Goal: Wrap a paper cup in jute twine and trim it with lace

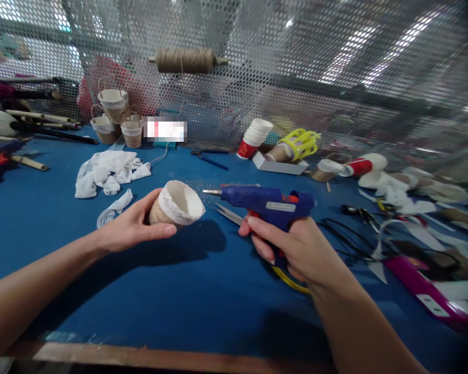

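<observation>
Our left hand holds the cup at nine o'clock, lace trim apparently on but no handle yet, unlike the baskets at ten, while our right hand grips a glue gun at three

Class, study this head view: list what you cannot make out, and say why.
All in the head view:
- Left hand: fingertips other than the thumb's, hidden behind the cup.
- Glue gun: much of its handle, covered by the right hand.
- Label on the gun: wording too small.
- Pixelated patch: whatever it covers.
- Blue-and-red tool: its outer end, cut off by the left edge.
</observation>
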Demonstrator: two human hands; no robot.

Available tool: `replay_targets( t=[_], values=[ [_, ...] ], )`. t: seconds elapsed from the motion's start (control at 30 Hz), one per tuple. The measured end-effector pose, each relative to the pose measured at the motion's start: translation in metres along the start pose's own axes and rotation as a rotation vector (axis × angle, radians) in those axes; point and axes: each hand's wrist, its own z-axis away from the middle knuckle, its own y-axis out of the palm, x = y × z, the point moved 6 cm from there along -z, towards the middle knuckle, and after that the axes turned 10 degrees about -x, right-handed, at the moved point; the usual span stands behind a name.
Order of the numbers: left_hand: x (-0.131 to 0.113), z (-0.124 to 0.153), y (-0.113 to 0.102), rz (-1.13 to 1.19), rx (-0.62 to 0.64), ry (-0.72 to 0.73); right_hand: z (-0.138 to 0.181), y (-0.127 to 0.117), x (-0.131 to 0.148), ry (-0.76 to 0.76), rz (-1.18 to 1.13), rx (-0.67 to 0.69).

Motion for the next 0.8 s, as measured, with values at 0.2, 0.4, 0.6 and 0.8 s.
replay_targets(
  t=[0.2,0.4,0.6,0.8],
  values=[
    [0.005,0.005,0.012,0.265,-0.019,-0.069,0.001,0.034,-0.02,0.306,-0.632,0.129],
    [0.006,0.004,0.01,0.133,-0.139,0.009,0.006,0.051,-0.028,0.531,-0.806,0.153],
    [0.005,0.004,0.01,0.133,-0.154,0.004,0.007,0.055,-0.029,0.56,-0.784,0.169],
    [0.003,0.003,0.008,0.165,-0.165,0.009,0.007,0.054,-0.027,0.437,-0.633,0.208]
  ],
)
